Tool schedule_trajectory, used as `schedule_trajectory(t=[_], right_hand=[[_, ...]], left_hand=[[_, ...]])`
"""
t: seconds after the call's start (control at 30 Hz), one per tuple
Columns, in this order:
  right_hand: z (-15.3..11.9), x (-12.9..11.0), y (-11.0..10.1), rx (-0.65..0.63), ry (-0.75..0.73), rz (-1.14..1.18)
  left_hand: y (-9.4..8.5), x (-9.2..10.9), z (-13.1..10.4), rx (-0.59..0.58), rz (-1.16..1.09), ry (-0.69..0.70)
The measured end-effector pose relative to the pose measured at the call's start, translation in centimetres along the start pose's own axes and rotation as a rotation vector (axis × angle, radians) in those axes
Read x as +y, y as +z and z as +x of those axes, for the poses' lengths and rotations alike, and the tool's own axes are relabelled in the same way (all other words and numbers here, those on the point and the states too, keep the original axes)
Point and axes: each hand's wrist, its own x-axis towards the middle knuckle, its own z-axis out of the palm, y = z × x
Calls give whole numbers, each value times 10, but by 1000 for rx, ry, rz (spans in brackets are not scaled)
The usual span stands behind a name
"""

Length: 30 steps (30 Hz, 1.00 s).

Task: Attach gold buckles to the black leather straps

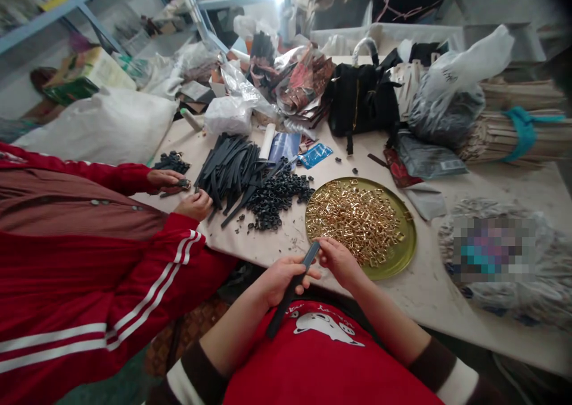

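One big pale surface, crowded with bags and bundles. One round gold tray near its front edge, piled with small gold buckles, too many to count. Left of the tray, one heap of flat black strips and one heap of little black loops, both past counting.

Two hands at the front edge, just beside the tray. Left hand wrapped around one long black strap, fingers curled shut on it, the strap slanted down toward the red shirt. Right hand pinched on the strap's top end, fingertips closed together there; impossible to tell whether a buckle sat between them.

Off to the left, two more hands of a co-worker in a red sleeve, holding one small piece by the strips.
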Motion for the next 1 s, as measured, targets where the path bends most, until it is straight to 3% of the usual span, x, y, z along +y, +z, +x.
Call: schedule_trajectory(t=[0.1,0.23,0.4,0.57,0.8,1.0], right_hand=[[23,-3,-9,101,-67,-159],[65,-12,-19,220,-216,-603],[124,-27,2,218,-431,-1270],[175,-31,24,163,-385,-1777],[194,-24,26,105,-394,-1907],[202,-21,33,120,-403,-1884]], left_hand=[[-20,5,7,111,31,30],[-48,23,14,236,82,105],[-71,52,23,279,144,142],[-86,68,34,315,169,109],[-97,81,45,320,273,79],[-87,85,47,320,334,111]])
